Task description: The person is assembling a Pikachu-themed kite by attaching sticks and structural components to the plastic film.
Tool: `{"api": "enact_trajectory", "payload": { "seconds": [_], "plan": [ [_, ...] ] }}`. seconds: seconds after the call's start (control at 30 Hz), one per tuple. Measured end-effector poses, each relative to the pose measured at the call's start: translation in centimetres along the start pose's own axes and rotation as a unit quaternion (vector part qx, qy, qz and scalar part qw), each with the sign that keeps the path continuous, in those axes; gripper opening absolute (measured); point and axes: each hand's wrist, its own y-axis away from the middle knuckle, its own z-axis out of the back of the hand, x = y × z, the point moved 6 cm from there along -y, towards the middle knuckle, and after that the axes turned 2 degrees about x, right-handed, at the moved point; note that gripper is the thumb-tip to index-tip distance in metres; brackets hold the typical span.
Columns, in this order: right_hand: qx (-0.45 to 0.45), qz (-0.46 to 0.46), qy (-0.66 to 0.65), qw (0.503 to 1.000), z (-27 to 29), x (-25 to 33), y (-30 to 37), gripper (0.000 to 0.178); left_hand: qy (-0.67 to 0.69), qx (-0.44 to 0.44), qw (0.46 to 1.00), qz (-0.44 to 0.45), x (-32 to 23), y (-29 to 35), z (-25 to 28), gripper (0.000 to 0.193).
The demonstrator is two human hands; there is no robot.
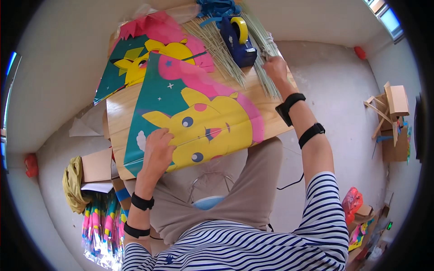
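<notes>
A thin fan-shaped sheet [212, 113], printed with a yellow cartoon face on green and pink, is spread over the near part of a pale wooden tabletop [116, 124]. Directions are taken from its middle, 12 o'clock pointing away from the person. At 8 o'clock the left hand [157, 151] is laid on the sheet, its fingers bent and narrowly bunched — whether any material is pinched cannot be told. At 2 o'clock the right hand [276, 70] is held narrow, fingers curled in, beside a bundle of slim pale-green sticks [263, 52]; whether one is gripped cannot be told. At 11 o'clock a similarly printed sheet [165, 47] is partly overlapped by the first. At 1 o'clock a dark blue tape dispenser with a yellow roll [242, 49] is set between that bundle and another spread of thin pale sticks [214, 47], with bright blue ribbon [219, 8] heaped beyond. Below the table, at 8 o'clock, an olive cloth [74, 187] is draped by a cardboard box [97, 165] — and colourful wrapped packets [101, 217] are gathered near it, toward 7.
</notes>
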Motion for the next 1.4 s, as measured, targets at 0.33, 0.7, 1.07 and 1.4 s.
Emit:
{"api": "enact_trajectory", "payload": {
  "seconds": [0.33,0.7,1.07,1.4],
  "plan": [
    [0.040,0.068,-0.096,0.992,-2.6,7.5,6.5,0.025,0.021,0.008,1.000,-0.007,-2.3,0.4,0.0,0.030],
    [0.001,-0.039,0.140,0.989,0.7,3.4,5.9,0.020,0.025,0.020,0.999,-0.003,-1.8,1.2,0.0,0.029],
    [0.039,-0.124,-0.040,0.991,0.1,-1.3,4.5,0.023,0.016,0.030,0.999,-0.022,-3.9,0.3,0.6,0.027],
    [0.019,-0.103,-0.090,0.990,0.9,-2.5,4.2,0.023,0.020,0.002,0.998,-0.053,-6.1,-0.3,1.0,0.027]
  ]
}}
